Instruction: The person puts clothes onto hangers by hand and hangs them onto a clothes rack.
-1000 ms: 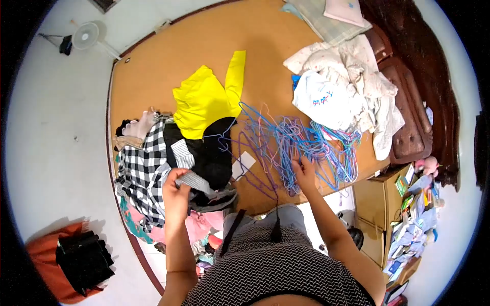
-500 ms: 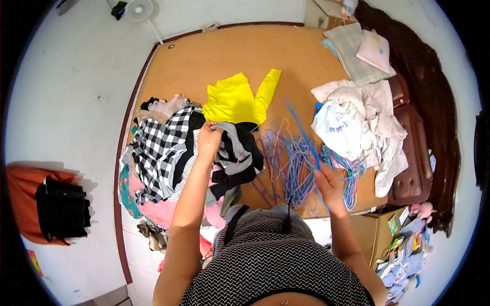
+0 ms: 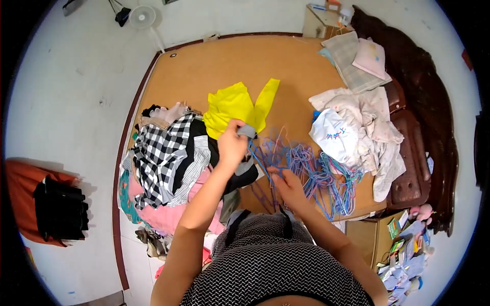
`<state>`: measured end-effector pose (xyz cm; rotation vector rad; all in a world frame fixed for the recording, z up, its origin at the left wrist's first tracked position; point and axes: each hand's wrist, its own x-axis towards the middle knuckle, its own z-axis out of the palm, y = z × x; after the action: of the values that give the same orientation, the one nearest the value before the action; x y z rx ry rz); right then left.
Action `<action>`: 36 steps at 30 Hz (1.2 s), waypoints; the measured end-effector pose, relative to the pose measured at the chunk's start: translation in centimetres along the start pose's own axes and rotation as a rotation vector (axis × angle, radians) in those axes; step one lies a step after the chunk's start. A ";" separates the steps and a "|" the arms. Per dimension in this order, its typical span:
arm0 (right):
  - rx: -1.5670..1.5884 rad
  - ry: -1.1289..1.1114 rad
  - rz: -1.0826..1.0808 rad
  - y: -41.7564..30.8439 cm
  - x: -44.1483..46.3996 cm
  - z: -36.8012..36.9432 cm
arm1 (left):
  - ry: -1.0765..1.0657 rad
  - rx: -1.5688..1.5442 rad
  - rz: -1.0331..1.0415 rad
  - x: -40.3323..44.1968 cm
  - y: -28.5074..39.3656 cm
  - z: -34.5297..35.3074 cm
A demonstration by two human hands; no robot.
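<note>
My left hand [image 3: 233,143] is closed on the grey part of a dark garment [image 3: 247,131], which hangs down beside the clothes pile. My right hand [image 3: 287,184] is closed round a blue hanger [image 3: 259,162], whose upper end reaches the garment near my left hand. Beyond my left hand lies a yellow top [image 3: 230,108]. A tangle of blue, purple and pink hangers [image 3: 332,178] spreads to the right of my right hand. On the left are a black-and-white checked garment [image 3: 162,154] and a striped one [image 3: 196,164].
Crumpled pale bedding [image 3: 380,132] with a white printed cloth [image 3: 334,135] lies at the right, below a pillow [image 3: 369,58]. A cluttered shelf [image 3: 403,255] stands at the lower right. A fan [image 3: 142,17] stands behind the far left corner of the bed [image 3: 245,56].
My left hand has moved right with the grey and black garment. My right hand has brought the blue hanger left, away from the tangle, to the garment.
</note>
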<state>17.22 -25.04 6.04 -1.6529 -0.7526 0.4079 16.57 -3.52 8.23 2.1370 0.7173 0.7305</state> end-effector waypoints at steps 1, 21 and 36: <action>-0.003 0.003 -0.002 0.3 1.2 0.7 | -0.007 -0.069 0.078 -0.7 1.2 0.1; 0.049 0.111 0.022 -2.6 5.4 3.8 | 0.166 -0.090 0.267 -2.3 1.9 -2.9; 0.538 0.273 0.077 -8.2 9.2 1.7 | 0.075 0.274 -0.179 -6.6 -4.9 -0.7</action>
<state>20.77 -16.98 14.80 -1.1971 -0.3341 0.3880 10.38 -4.91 2.97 2.2596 1.0864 0.6488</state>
